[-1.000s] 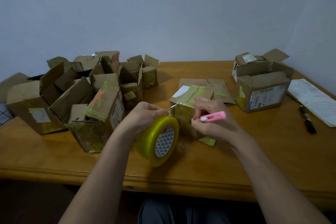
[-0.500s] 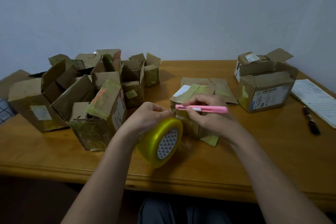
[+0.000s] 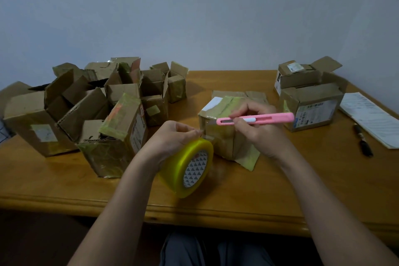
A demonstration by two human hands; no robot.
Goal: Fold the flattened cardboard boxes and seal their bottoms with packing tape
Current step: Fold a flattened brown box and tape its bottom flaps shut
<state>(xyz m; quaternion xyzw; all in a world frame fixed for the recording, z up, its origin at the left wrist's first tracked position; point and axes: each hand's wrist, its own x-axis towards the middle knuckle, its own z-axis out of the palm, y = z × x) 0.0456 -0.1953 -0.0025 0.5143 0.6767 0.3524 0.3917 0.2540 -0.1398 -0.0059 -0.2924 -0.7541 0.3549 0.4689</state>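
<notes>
Head view, looking down over the wooden counter [image 3: 302, 179]. Left hand [image 3: 172, 138]: fingers curled over the top of a yellow roll of packing tape [image 3: 187, 168], gripping it; the roll is tilted, its patterned core facing the camera, held just above the counter near the front edge. A short length of clear tape appears to run from the roll toward the box beside it, though its exact end is hard to make out. Left forearm enters from the lower left, wrist bent slightly downward.

Right hand [image 3: 257, 127]: fingers closed around a pink utility knife [image 3: 257, 119], held roughly level, its tip pointing left toward the left hand's fingertips. The hand lies against the small cardboard box [image 3: 222, 136] in the centre of the counter, whether resting on it or just in front cannot be told. Right forearm enters from the lower right.

The centre box stands on the counter with yellowish tape across its upper face and a white label at one corner; a loose flap protrudes at its base. Flattened cardboard [image 3: 248, 94] lies just behind it. A cluster of folded boxes [image 3: 103, 110] occupies the left of the counter. Two further boxes [image 3: 308, 101] stand to the right, with papers [image 3: 371, 119] and a dark pen [image 3: 362, 140] beyond them.
</notes>
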